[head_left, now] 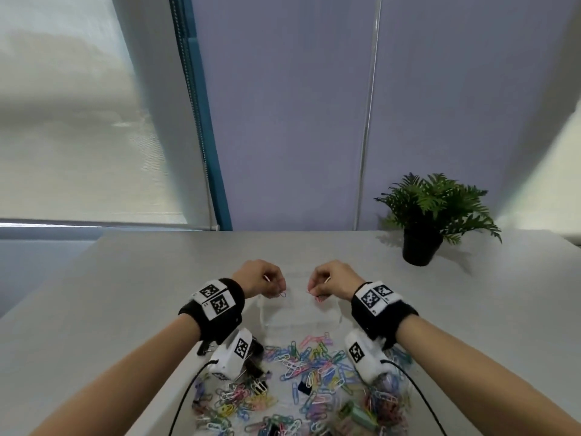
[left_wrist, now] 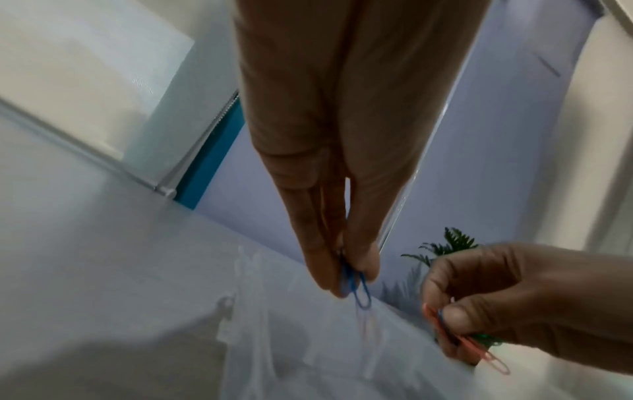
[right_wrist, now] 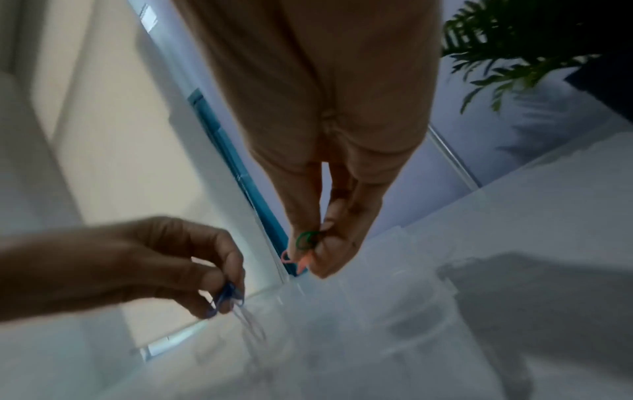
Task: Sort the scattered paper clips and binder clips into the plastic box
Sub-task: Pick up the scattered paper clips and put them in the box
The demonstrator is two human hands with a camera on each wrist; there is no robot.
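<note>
My left hand (head_left: 276,291) hovers over the left side of the clear plastic box (head_left: 300,322) and pinches blue paper clips (left_wrist: 359,289) between thumb and fingertips. My right hand (head_left: 316,292) hangs over the box's right side and pinches pink and green paper clips (right_wrist: 304,246); the same pink clips (left_wrist: 479,351) show in the left wrist view. A heap of coloured paper clips (head_left: 314,372) lies on the table in front of the box, with black binder clips (head_left: 256,366) among them near my left wrist.
A potted green plant (head_left: 430,215) stands at the back right of the white table (head_left: 125,294). A window blind (head_left: 78,121) and a lilac wall panel (head_left: 283,121) rise behind the table's far edge.
</note>
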